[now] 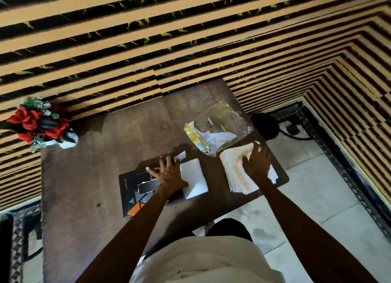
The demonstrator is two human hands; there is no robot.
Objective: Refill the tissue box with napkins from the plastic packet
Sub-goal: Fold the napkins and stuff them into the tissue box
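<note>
Grips released, left hand (169, 174) flat on the tissue box (131, 189), right hand (257, 166) on the napkins (234, 174), which may slide off the surface (84, 166) edge.

A dark wooden table (88, 176) stands against a striped tan-and-black wall (148, 39). At its far left corner sits a white vase (68, 141) of red roses (31, 121). Past the far right corner, a black round object (264, 125) rests on the pale tiled floor (317, 198).
</note>
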